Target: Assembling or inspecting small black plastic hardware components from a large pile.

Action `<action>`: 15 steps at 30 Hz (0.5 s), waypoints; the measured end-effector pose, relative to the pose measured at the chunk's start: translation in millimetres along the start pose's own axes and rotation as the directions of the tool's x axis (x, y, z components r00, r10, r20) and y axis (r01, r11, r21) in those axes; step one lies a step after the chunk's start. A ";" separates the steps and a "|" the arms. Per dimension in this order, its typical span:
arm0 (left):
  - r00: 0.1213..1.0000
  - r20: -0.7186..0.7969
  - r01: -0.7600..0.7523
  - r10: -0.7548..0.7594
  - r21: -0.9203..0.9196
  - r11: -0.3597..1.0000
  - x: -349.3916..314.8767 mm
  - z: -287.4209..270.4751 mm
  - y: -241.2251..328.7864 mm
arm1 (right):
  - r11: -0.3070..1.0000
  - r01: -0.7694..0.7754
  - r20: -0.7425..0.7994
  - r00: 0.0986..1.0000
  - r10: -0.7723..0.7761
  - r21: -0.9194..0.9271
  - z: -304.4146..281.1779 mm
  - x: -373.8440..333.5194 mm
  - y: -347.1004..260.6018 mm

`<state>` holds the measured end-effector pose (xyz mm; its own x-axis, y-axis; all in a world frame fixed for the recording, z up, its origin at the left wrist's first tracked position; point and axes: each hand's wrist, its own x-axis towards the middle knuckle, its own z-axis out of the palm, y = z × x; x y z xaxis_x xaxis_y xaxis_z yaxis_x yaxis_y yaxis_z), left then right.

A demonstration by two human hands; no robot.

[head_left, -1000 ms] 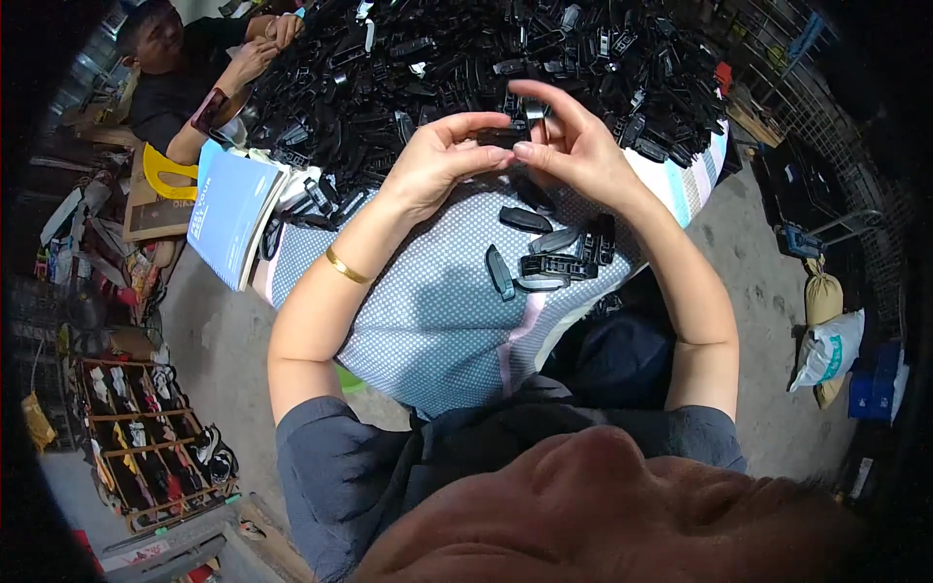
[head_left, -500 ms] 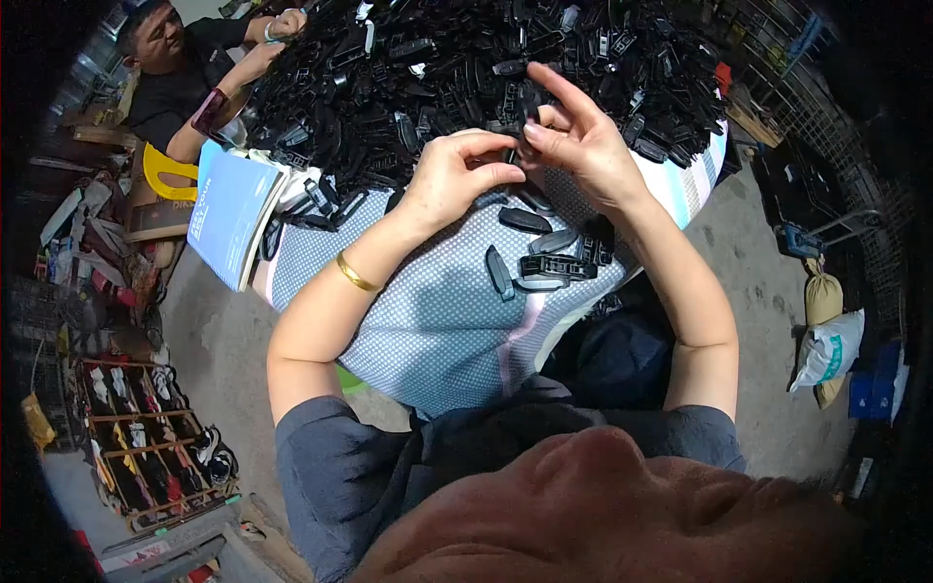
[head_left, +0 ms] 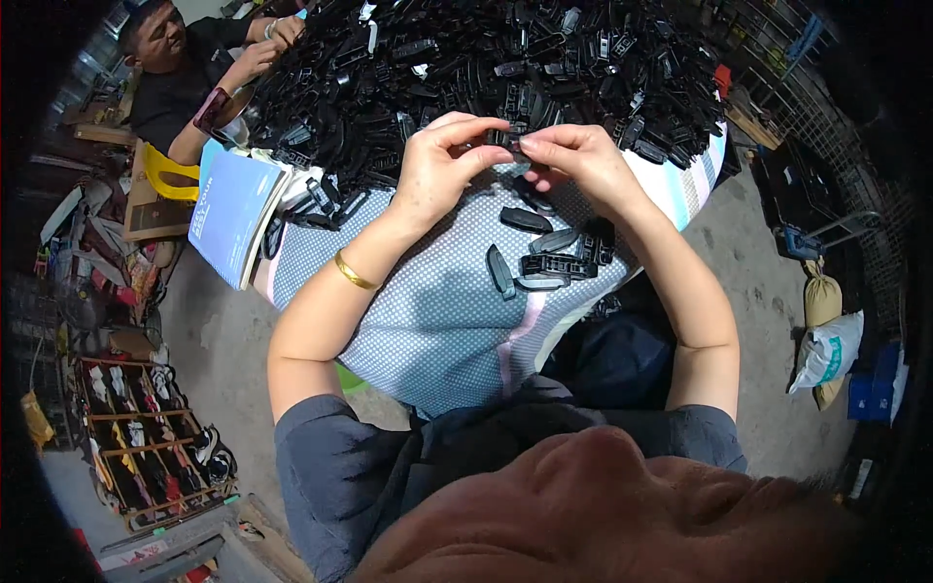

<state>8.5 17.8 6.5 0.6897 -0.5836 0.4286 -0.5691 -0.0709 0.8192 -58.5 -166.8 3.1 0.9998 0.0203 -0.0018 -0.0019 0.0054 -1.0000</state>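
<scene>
My left hand (head_left: 437, 173) and my right hand (head_left: 589, 165) meet at the near edge of a large heap of black plastic parts (head_left: 428, 73). Between their fingertips is a small black plastic part (head_left: 515, 142), mostly hidden by the fingers. Thumb and forefinger of each hand are pinched at it from opposite sides. Just below my right hand, several loose parts lie on the patterned cloth (head_left: 418, 330): a smooth oval black piece (head_left: 526, 220), a slatted black piece (head_left: 558, 266) and a narrow dark piece (head_left: 501, 272) among them.
A blue-covered book (head_left: 236, 214) rests at the cloth's left edge, beside a yellow curved object (head_left: 167, 175). Across the heap at far left, another person (head_left: 185, 78) handles something at its edge. A rack (head_left: 146, 437) stands lower left; sacks (head_left: 828, 350) sit at right.
My right hand has turned, its raised forefinger coming down into a pinch, and the upright black part there is no longer seen standing up. My left hand has shifted slightly left.
</scene>
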 end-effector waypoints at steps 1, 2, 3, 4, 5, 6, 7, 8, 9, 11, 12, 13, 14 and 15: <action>1.000 0.001 -0.001 0.001 0.000 1.000 0.5 -0.2 0.2 | 0.996 -0.005 0.009 1.000 0.005 0.088 0.1 0.1 1.9; 0.999 0.013 -0.038 0.038 0.033 0.999 1.2 -0.6 0.3 | 0.997 0.001 0.013 1.000 -0.001 0.076 0.5 0.1 2.2; 0.997 0.026 -0.076 0.074 0.066 0.995 1.7 -0.9 0.4 | 0.997 0.001 0.011 1.000 -0.002 0.076 1.8 -0.5 1.5; 0.997 0.025 -0.076 0.075 0.067 0.995 1.3 -1.1 0.2 | 0.999 0.036 -0.006 0.999 -0.035 0.021 3.9 -1.2 0.8; 0.998 0.033 -0.056 0.055 0.025 0.998 0.6 -1.2 -0.2 | 0.997 0.069 -0.022 0.997 -0.070 -0.035 4.8 -1.6 0.3; 0.998 0.042 -0.035 0.036 -0.018 0.999 0.1 -1.3 -0.2 | 0.995 0.074 -0.025 0.997 -0.076 -0.067 4.0 -0.4 0.6; 0.998 0.043 -0.036 0.036 -0.018 0.999 -0.4 -1.7 0.4 | 0.995 0.075 -0.026 0.997 -0.077 -0.066 4.5 -0.4 0.1; 0.998 0.057 -0.029 0.029 -0.003 1.000 -1.0 -2.1 1.2 | 0.995 0.079 -0.059 0.995 -0.083 -0.060 6.1 -0.4 -0.9; 0.997 0.070 -0.022 0.021 0.011 1.000 -1.2 -2.4 1.6 | 0.995 0.084 -0.092 0.992 -0.088 -0.054 8.2 -0.5 -1.6; 0.998 0.055 0.026 -0.020 -0.101 0.995 -2.0 1.7 -3.1 | 0.992 0.128 -0.113 0.985 -0.128 -0.010 15.5 -2.8 -1.7; 0.997 0.043 0.072 -0.064 -0.213 0.974 -2.5 4.3 -5.8 | 0.981 0.174 -0.155 0.970 -0.187 -0.089 19.3 -3.4 -0.3; 0.997 0.044 0.071 -0.063 -0.211 0.975 -2.1 7.0 -7.2 | 0.961 0.218 -0.191 0.950 -0.248 -0.168 21.0 -3.1 2.1; 0.991 0.055 0.133 -0.121 -0.438 0.889 -1.4 9.8 -8.2 | 0.830 0.309 -0.168 0.889 -0.426 -0.465 15.8 5.2 14.3; 0.981 0.079 0.184 -0.175 -0.639 0.747 -0.8 11.0 -8.3 | 0.829 0.312 -0.168 0.888 -0.428 -0.464 14.8 6.2 19.3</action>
<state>7.8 10.0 -4.7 0.7409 -0.6243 0.2475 -0.0119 0.3563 0.9343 -52.6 -151.8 -16.1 0.8920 -0.1523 0.4255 0.3197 -0.4529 -0.8323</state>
